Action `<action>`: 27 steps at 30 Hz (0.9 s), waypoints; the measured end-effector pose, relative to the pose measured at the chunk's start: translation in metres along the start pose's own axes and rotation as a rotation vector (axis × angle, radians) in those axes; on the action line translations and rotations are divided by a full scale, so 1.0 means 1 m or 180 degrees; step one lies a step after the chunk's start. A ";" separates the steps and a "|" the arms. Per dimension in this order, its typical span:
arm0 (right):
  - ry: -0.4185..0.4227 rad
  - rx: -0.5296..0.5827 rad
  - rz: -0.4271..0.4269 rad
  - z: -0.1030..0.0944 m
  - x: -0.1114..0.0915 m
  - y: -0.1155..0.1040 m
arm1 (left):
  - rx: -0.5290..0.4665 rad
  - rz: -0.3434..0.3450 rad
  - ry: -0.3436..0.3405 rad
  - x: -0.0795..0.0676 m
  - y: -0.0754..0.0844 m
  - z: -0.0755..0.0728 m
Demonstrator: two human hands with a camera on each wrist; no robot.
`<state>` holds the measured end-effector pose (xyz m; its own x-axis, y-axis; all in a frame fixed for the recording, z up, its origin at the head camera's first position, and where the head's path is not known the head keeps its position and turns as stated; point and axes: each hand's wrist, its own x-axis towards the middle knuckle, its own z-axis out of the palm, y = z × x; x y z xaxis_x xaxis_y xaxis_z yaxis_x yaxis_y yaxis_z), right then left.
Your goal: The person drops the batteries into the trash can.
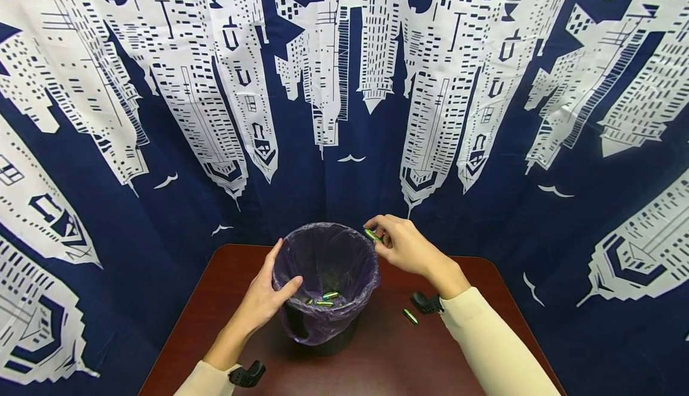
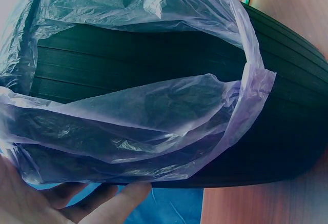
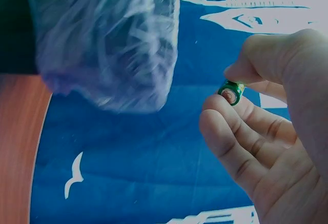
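Observation:
A dark trash can [image 1: 335, 343] lined with a thin purple plastic bag [image 1: 323, 330] stands on the table. My left hand [image 1: 261, 297] grips its left rim, thumb over the edge and fingers along the outer side. Just beyond the right rim, my right hand [image 1: 406, 246] pinches a green battery [image 1: 372, 235] between thumb and fingers. The right wrist view shows the flat end of that battery [image 3: 229, 95]. Inside the bag lie several batteries [image 1: 331, 295], partly hidden by the near rim. Another battery [image 1: 410, 316] rests on the table, below my right wrist.
The reddish-brown wooden table [image 1: 430, 360] has rounded far corners. Behind and around it hangs a navy curtain [image 1: 334, 186] with white city buildings. Black wrist cameras sit on the left wrist [image 1: 247, 374] and right wrist [image 1: 427, 302], below cream sleeves [image 1: 484, 336].

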<state>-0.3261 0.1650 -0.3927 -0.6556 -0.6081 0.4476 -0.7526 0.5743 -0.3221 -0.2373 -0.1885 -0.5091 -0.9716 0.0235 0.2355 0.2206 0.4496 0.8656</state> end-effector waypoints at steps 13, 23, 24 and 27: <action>-0.0313 0.0046 -0.0295 0.005 0.042 -0.037 | 0.0026 -0.0007 -0.0047 -0.001 -0.001 0.001; -0.0483 0.0021 -0.0305 0.010 0.062 -0.050 | 0.0046 -0.0012 -0.0062 0.001 0.003 -0.002; -0.0499 0.0022 -0.0298 0.011 0.063 -0.051 | 0.0046 -0.0018 -0.0063 0.000 0.003 -0.002; -0.0525 0.0024 -0.0284 0.014 0.064 -0.051 | 0.0067 -0.0042 -0.0075 0.000 0.001 -0.002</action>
<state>-0.3308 0.0895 -0.3590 -0.5870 -0.7384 0.3319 -0.8082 0.5104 -0.2937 -0.2369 -0.1895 -0.5074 -0.9762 0.0384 0.2134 0.2062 0.4687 0.8589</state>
